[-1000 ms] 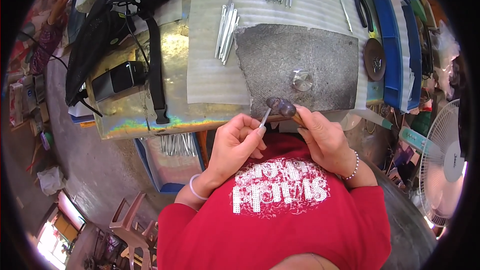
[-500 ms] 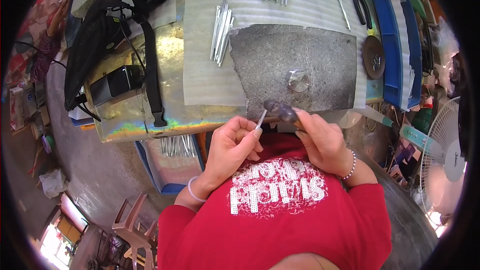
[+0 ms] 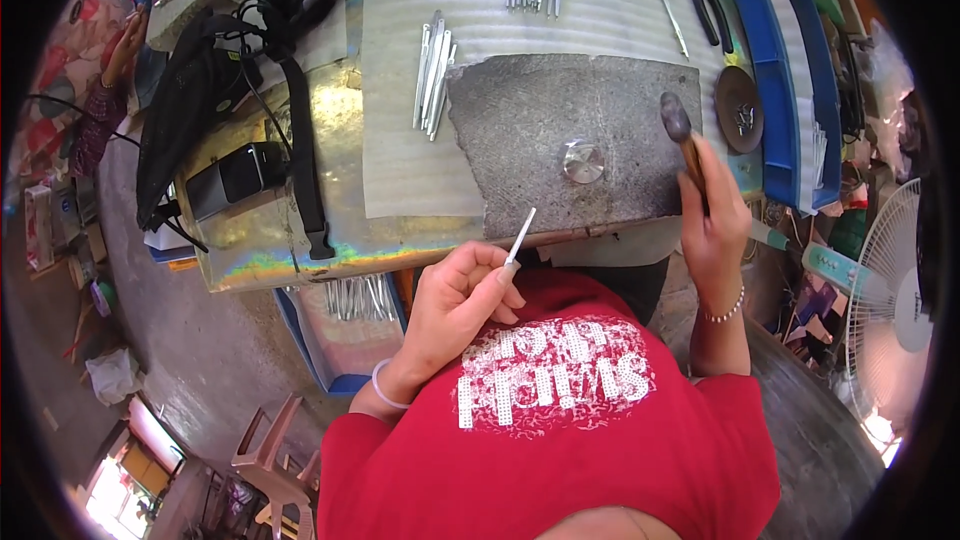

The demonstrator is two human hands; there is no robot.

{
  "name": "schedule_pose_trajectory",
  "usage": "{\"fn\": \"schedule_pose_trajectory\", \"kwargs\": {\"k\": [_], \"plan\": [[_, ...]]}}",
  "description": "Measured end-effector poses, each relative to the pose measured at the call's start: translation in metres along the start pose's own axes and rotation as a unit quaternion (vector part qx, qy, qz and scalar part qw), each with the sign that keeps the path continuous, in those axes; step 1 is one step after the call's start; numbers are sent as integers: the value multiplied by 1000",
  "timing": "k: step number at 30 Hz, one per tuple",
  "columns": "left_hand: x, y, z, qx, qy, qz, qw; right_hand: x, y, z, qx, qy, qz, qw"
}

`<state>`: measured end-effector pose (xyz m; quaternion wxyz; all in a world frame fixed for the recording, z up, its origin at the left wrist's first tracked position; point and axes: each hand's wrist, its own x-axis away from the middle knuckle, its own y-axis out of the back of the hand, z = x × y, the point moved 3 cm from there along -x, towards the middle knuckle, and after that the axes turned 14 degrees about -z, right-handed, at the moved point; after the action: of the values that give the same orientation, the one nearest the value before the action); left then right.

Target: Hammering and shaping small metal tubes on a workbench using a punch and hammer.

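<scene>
Near the table's front edge, my left hand (image 3: 465,290) pinches a thin silvery metal rod (image 3: 522,234), tilted with its free end up. To the right, my right hand (image 3: 718,220) is wrapped round the handle of a small hammer (image 3: 676,118), its dark head over the right side of a grey stone slab (image 3: 530,100). A round shiny metal disc (image 3: 583,161) sits on the slab between the hands. Beyond the slab, two bundles of similar rods (image 3: 434,75) lie on white foam sheeting (image 3: 400,165).
At the right are pliers (image 3: 706,0), a thin pointed metal piece (image 3: 672,20), a brown dish (image 3: 738,110) with small metal bits, a blue tray (image 3: 785,80) and a fan (image 3: 895,290). Left stand a black bag (image 3: 185,110) and phone-like box (image 3: 237,176). An open drawer (image 3: 325,340) holds rods.
My right hand has swung the hammer away from the rod, to the right and farther over the slab. The left hand still holds the rod in nearly the same place.
</scene>
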<state>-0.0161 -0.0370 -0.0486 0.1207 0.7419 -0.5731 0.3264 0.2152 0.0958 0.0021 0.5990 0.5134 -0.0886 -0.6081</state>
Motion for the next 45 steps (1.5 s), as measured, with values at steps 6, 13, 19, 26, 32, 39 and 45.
{"fn": "schedule_pose_trajectory", "kwargs": {"k": [6,13,19,26,32,39,45], "plan": [[5,-9,-11,0,-17,30,999,-13,2,-4,92,88,-30,991],[14,-32,-16,13,-16,50,999,25,-32,52,-509,-357,280,731],[22,-40,-22,-161,-242,-78,954,30,-49,58,-556,-384,232,700],[33,-27,-21,-119,-168,-56,977,33,-58,69,-570,-374,264,682],[32,-17,-20,-93,-147,-39,984,30,-61,80,-556,-381,269,688],[28,-15,-20,-75,-113,-1,991,24,-58,80,-548,-384,283,687],[22,-26,-20,-66,-91,47,993,20,-51,69,-564,-393,268,675]]}}
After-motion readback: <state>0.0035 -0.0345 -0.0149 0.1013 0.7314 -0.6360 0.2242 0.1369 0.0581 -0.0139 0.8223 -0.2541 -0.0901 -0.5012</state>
